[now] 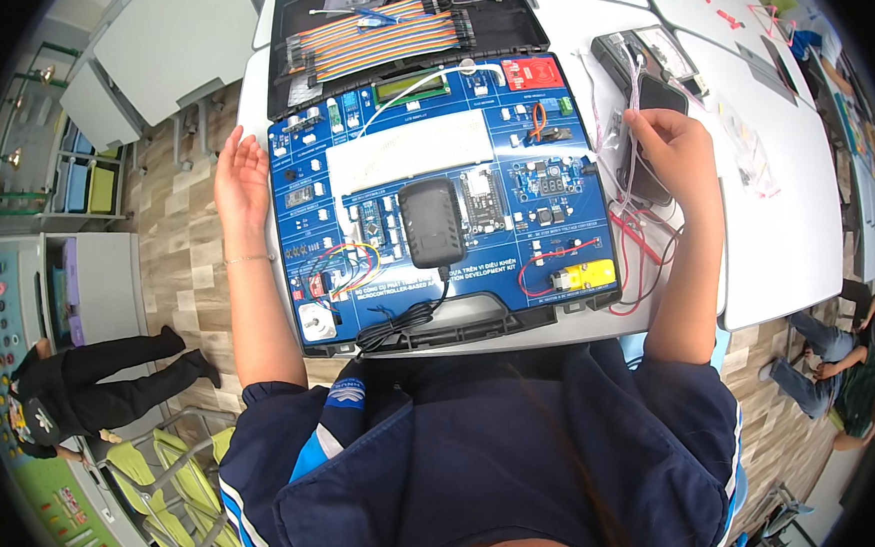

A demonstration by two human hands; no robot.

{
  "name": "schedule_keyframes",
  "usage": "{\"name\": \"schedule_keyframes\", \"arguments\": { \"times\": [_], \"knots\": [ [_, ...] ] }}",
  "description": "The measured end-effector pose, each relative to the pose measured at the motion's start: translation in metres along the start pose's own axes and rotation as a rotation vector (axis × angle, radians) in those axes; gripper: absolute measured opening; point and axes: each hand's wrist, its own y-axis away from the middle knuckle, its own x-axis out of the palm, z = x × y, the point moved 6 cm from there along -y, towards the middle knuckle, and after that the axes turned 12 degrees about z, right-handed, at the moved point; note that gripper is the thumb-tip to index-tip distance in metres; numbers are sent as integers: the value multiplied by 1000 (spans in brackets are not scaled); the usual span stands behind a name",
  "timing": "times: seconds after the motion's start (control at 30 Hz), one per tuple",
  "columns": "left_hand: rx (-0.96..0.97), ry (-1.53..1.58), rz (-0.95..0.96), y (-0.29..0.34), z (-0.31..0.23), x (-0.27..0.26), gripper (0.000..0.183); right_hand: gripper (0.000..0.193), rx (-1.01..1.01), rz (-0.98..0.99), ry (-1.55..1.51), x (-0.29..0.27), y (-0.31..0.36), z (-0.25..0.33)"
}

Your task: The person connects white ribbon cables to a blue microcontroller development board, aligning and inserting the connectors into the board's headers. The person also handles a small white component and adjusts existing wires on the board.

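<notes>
A blue microcontroller development kit board lies in a black case in front of me. On it rests a black power adapter with a coiled cable at the near edge. My left hand is at the left edge of the case, fingers a little apart and holding nothing. Beyond the right side of the board, my right hand pinches a thin bundle of white and purple wires. Under these wires lies a multimeter; a dark case-like object beside it is partly hidden by my hand.
The raised case lid holds rainbow ribbon jumper wires. Red and black test leads lie right of the board, clear plastic bags farther right. People are at both sides; green chairs stand lower left.
</notes>
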Motion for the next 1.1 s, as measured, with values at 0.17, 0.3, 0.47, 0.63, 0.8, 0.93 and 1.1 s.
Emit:
{"name": "schedule_keyframes", "arguments": {
  "times": [0.17,0.3,0.47,0.63,0.8,0.93,1.1],
  "knots": [
    [-6,-4,12,0,0,-1,38,29,-29,-118,-14,0,0,-4],
    [-1,-27,-31,1,1,-1,39,27,-103,-120,-105,-2,0,-1],
    [-2,-24,8,-2,1,-5,38,36,-313,-24,-316,1,6,13],
    [-10,-11,20,-3,2,-11,40,56,-393,191,-504,2,14,30],
    [-12,-30,15,-2,0,-11,41,68,-421,258,-838,10,19,41],
    [-20,-34,8,-2,2,-6,41,66,-326,270,-1056,6,16,36],
    [-22,-35,41,0,-1,-6,40,43,-258,147,-909,5,19,33]
  ]
}}
